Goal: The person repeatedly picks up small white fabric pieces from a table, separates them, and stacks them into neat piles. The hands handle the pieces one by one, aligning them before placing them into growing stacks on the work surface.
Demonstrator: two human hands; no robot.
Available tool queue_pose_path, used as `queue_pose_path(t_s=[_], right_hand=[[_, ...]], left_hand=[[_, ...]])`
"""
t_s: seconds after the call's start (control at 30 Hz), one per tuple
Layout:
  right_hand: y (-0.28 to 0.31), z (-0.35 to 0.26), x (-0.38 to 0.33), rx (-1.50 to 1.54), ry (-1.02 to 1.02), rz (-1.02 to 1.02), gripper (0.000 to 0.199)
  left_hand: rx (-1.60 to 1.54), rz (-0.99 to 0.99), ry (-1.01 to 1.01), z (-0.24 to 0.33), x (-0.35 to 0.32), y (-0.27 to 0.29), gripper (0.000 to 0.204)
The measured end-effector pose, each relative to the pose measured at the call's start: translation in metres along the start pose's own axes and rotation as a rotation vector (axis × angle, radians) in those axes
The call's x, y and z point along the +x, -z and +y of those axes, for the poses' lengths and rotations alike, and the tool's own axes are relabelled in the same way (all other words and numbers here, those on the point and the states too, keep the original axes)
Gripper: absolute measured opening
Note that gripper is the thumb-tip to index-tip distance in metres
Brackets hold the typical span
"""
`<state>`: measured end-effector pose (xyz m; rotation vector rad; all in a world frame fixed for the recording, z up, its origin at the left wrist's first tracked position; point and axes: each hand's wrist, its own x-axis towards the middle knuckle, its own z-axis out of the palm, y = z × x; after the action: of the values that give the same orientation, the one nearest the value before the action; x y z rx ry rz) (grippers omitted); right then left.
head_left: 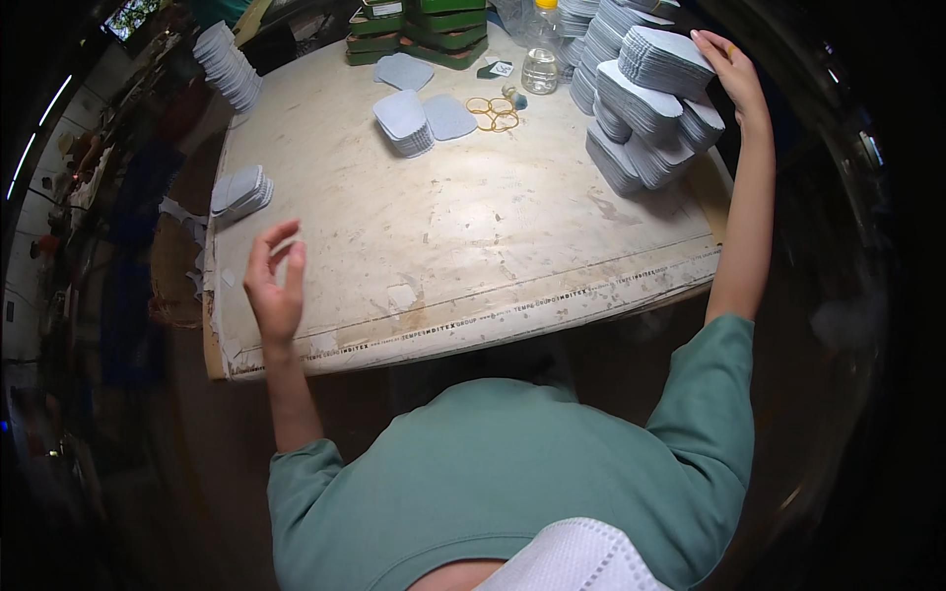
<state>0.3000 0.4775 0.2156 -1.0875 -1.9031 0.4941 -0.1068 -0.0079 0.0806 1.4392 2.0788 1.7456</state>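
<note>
My left hand (276, 281) is raised over the table's left front edge, fingers apart and slightly curled, holding nothing. At the far right, my right hand (731, 74) grips the right end of the top bundle of grey pads (665, 61), its fingertips on the upper edge; the underside of that grip is hidden. Below it, more bundles of the same rounded grey pads (636, 103) are piled crosswise. A short stack of pads (241, 190) lies beyond my left hand. Farther back in the middle stands another stack (402, 123), beside a loose pad (450, 116).
Yellow rubber bands (493, 113) lie near the middle stack. A clear bottle with a yellow cap (541, 64) stands by the right pile. Green trays (443, 34) are stacked at the back. A tall pad stack (227, 67) stands at the far left corner of the worn table (473, 256).
</note>
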Motion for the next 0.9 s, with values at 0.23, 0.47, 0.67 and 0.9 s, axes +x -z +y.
queue_pose_path(t_s=[0.23, 0.47, 0.67, 0.9], right_hand=[[-0.021, -0.101, -0.121, -0.063, 0.623, 0.458, 0.022], [-0.105, -0.138, -0.24, 0.104, 0.555, -0.195, 0.024], [-0.172, -0.126, -0.291, 0.276, 0.346, -0.476, 0.025], [-0.193, -0.133, -0.321, 0.357, 0.265, -0.638, 0.032]], left_hand=[[0.282, 0.296, 0.431, -0.155, 0.117, 0.117, 0.047], [-0.119, 0.089, 0.647, -0.223, 0.156, 0.122, 0.055], [-0.16, 0.013, 0.523, -0.167, 0.116, 0.111, 0.061], [0.426, -0.08, 0.378, -0.072, 0.053, 0.067, 0.088]])
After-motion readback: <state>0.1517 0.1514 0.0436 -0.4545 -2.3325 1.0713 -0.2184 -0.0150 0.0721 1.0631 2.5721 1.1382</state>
